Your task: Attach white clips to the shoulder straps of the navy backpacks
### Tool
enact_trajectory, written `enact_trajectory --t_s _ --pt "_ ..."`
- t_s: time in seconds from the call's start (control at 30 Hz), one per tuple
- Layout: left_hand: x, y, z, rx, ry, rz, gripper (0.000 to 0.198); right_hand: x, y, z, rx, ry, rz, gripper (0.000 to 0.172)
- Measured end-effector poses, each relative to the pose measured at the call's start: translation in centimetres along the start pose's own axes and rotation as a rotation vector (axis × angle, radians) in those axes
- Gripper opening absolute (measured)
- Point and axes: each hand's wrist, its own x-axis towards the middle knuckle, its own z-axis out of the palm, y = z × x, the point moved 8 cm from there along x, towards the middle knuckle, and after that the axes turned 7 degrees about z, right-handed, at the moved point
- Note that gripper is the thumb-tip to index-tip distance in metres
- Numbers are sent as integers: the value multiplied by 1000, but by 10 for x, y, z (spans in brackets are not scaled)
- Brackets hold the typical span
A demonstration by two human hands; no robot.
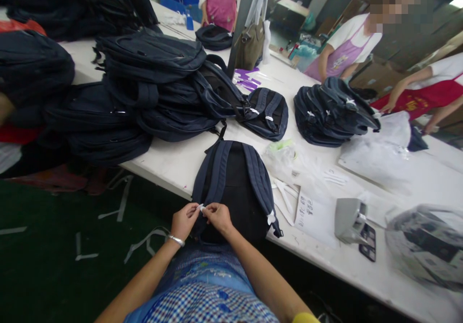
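A dark navy backpack (237, 183) lies back-side up at the near edge of the white table (173, 161), its shoulder straps toward me. My left hand (183, 221), with a silver bracelet on the wrist, and my right hand (218, 217) meet at the lower end of the left strap. Both pinch a small white piece (201, 208) between their fingertips. A similar white piece (271, 218) sits at the end of the right strap.
Piles of navy backpacks (152, 87) fill the left of the table, with another stack (333, 113) at the right. Papers (314, 212), plastic bags (427, 243) and a grey device (350, 219) lie to my right. Other people in aprons stand at the far side.
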Motion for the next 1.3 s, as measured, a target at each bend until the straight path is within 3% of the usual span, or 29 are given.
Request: enact_trajectory --t_s 0.3,0.43,0.63,0.8,0.9,1.0,1.17,1.3 --pt "-7 16 0 141 -112 93 25 -2 -7 5 158 -118 -18 27" --pt "-3 17 -6 259 -107 100 30 -3 -8 4 190 -93 -26 23" --pt "9 4 0 68 -160 34 30 -5 -18 4 203 -110 -70 31" --pt "14 -7 3 -39 -202 -6 28 -12 -33 1 -121 -83 -125 21" --pt "15 -12 2 -28 -187 -33 26 -23 -53 -3 -490 23 -284 24" --pt "15 -9 2 -18 -185 -22 25 -35 -71 -1 -705 60 -471 30" --pt "15 5 0 78 -142 19 22 -34 -76 4 -739 -3 -640 15" --pt "18 -8 -4 -12 7 -101 21 -30 -69 1 -736 -10 -671 17"
